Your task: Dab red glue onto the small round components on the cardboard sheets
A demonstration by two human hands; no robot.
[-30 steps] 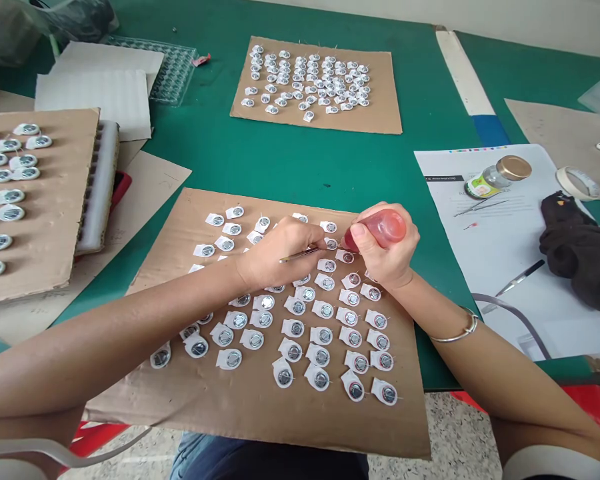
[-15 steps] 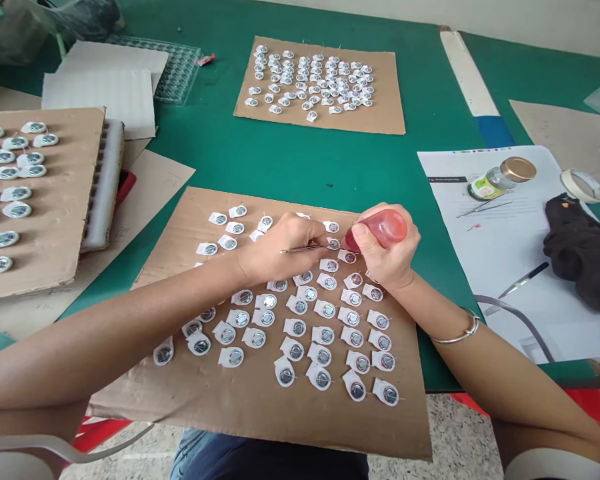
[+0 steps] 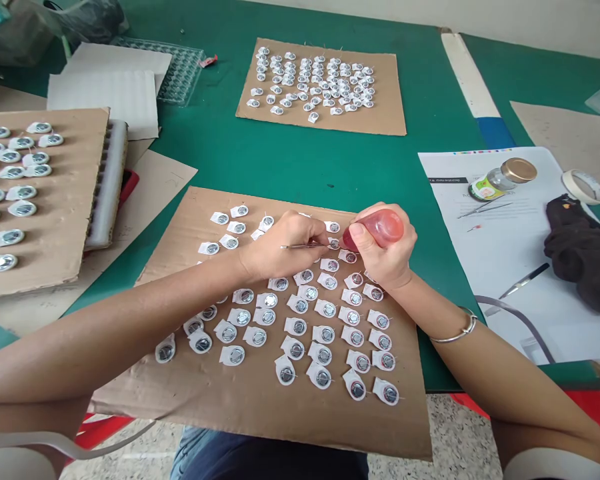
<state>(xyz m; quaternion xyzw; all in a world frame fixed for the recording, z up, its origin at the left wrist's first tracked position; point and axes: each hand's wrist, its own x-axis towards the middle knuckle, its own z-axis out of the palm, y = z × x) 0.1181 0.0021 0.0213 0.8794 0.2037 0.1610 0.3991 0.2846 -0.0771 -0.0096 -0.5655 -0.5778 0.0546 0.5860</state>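
Note:
My left hand (image 3: 285, 243) is closed round a pair of thin metal tweezers (image 3: 300, 247), whose back end sticks out to the left. In my right hand (image 3: 385, 247) a soft red squeeze bottle (image 3: 380, 228) lies tilted, its nozzle end down and to the left. Both hands meet over the far part of a cardboard sheet (image 3: 260, 407). Rows of small white tabs with round shiny metal faces lie on it. The bottle's end is close to a metal-faced piece (image 3: 333, 244) between the hands; whether they touch is hidden.
A second cardboard sheet (image 3: 393, 93) with similar pieces lies at the back. Another raised board (image 3: 65, 233) of pieces stands at left. On the right are a printed paper (image 3: 445, 200), a gold-lidded jar (image 3: 503, 179), a tape roll (image 3: 584, 187), a craft knife (image 3: 525, 280) and dark cloth (image 3: 580, 260).
The red bottle and my right hand have shifted very slightly left. My left hand stays in nearly the same place with the tweezers.

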